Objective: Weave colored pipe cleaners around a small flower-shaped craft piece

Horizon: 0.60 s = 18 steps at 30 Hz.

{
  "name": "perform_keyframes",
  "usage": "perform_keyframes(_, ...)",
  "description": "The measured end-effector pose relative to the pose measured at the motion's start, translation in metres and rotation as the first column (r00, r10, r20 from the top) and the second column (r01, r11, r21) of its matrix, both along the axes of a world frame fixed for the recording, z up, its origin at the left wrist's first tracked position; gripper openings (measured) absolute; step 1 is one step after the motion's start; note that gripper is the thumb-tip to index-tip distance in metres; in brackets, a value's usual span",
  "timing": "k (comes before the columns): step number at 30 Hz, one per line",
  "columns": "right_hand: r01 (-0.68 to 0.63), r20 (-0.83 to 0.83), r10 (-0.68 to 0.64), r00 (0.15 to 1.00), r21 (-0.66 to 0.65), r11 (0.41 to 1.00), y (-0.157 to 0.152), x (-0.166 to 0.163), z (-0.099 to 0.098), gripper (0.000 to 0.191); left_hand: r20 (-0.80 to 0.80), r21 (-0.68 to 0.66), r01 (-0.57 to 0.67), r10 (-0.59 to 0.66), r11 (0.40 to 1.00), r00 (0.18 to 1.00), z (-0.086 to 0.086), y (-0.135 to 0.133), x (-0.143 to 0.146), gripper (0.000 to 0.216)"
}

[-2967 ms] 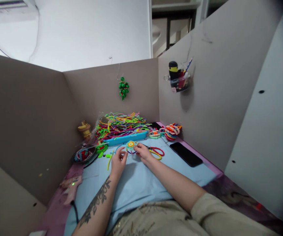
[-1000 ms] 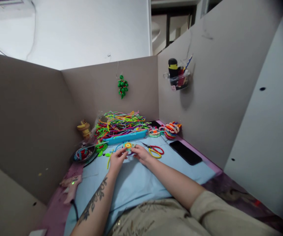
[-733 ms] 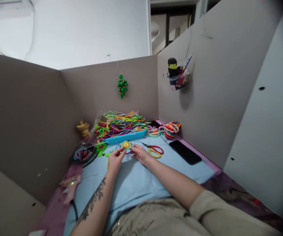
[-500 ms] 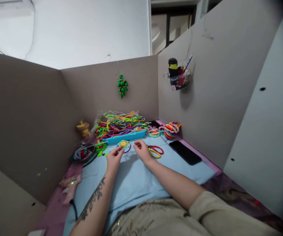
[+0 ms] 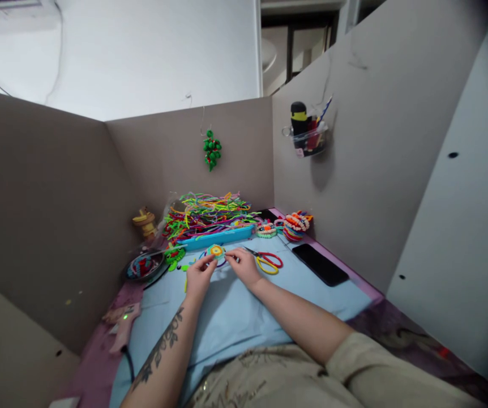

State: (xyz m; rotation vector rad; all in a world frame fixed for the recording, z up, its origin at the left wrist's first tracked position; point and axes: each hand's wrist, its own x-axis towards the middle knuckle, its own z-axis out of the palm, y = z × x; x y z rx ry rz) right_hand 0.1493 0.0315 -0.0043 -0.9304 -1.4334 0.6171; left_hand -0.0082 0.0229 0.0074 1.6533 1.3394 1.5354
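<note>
A small round coil of coloured pipe cleaner (image 5: 216,251), orange and yellow in the middle with pale green around it, is pinched at its lower edge by my left hand (image 5: 199,276). My right hand (image 5: 244,266) has its thumb and fingers closed in a pinch close to the coil's right edge. Whatever thin piece may be between those fingers is too small to make out. Purple and blue strands show around the coil. Scissors (image 5: 269,262) with red and yellow handles lie just right of my right hand.
Behind my hands, a blue tray (image 5: 218,237) borders a heap of pipe cleaners (image 5: 210,212). A black phone (image 5: 319,264) lies on the right. At left are a green figure (image 5: 175,258), a metal bowl (image 5: 144,266) and a pink glue gun (image 5: 123,327).
My right hand has moved left, bringing its fingertips to the coil's edge. My left hand and the coil have shifted slightly right.
</note>
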Motion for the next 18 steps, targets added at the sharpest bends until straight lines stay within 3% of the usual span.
perform_keyframes(4, -0.017, -0.071, 0.014, 0.997, -0.045, 0.999, 0.004, -0.002, -0.005, 0.013, -0.014, -0.005, -0.004, 0.004, 1.0, 1.0, -0.002, 0.001, 0.001, 0.038)
perform_keyframes(8, -0.108, -0.216, 0.068, 0.974, -0.181, 0.978, 0.012, -0.005, -0.012, 0.017, -0.016, -0.003, -0.023, 0.023, 1.0, 1.0, -0.003, 0.002, 0.001, 0.038)
perform_keyframes(11, -0.168, -0.31, 0.102, 0.945, -0.194, 0.967, 0.016, -0.007, -0.016, 0.02, -0.013, -0.004, -0.017, 0.017, 1.0, 1.0, -0.004, 0.002, 0.002, 0.039)
perform_keyframes(18, -0.226, -0.354, 0.13, 0.926, -0.244, 0.943, 0.019, -0.005, -0.018, 0.024, 0.0, -0.02, 0.025, -0.025, 0.999, 1.0, -0.003, 0.0, 0.004, 0.035)
